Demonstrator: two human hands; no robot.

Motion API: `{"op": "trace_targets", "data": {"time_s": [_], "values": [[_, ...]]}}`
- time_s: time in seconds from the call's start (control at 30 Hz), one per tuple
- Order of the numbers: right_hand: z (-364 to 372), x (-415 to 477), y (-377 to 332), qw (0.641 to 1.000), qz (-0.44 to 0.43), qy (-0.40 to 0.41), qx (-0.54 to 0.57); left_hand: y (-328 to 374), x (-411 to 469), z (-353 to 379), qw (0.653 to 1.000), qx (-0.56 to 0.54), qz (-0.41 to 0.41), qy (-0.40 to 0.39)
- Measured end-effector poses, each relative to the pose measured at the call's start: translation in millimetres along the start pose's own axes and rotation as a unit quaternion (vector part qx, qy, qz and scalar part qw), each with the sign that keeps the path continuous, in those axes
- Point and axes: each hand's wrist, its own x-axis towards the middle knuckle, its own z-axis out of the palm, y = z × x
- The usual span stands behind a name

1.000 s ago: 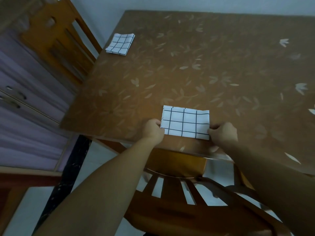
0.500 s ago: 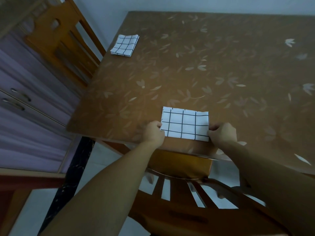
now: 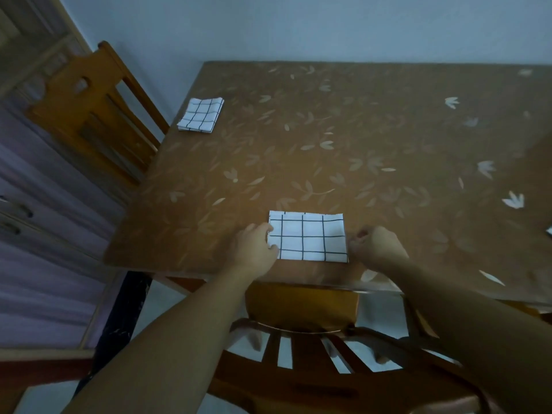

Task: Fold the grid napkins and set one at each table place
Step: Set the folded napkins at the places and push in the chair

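A folded white napkin with a black grid (image 3: 307,236) lies flat near the front edge of the brown leaf-patterned table (image 3: 358,150). My left hand (image 3: 254,249) grips its lower left corner, with the fingers over the cloth. My right hand (image 3: 376,249) is curled into a loose fist right beside the napkin's right edge, and the lower right corner lies bare. A second folded grid napkin (image 3: 200,115) rests at the table's far left edge, in front of a wooden chair.
One wooden chair (image 3: 89,115) stands at the table's left side. Another chair's back (image 3: 298,339) is directly below my arms. A cabinet with handles (image 3: 18,216) fills the left. A small white scrap (image 3: 549,231) shows at the right frame edge.
My head has tilted up, so more wall shows. The napkin has stayed in place. My right hand has come off the napkin's corner and now sits beside it.
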Motion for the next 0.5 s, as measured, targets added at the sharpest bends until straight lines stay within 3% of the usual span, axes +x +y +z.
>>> {"op": "trace_targets", "data": {"time_s": [0.13, 0.27, 0.5], "values": [[-51, -31, 16, 0.992, -0.029, 0.092, -0.081, 55, 1, -23, 0.991, 0.066, 0.110, -0.032], [-120, -76, 60, 0.982, 0.000, 0.150, -0.116, 137, -15, -27, 0.973, 0.057, 0.202, -0.094], [-201, -151, 172, 0.981, 0.059, 0.180, -0.050, 272, -88, 6, 0.947, 0.084, 0.302, -0.073]]}}
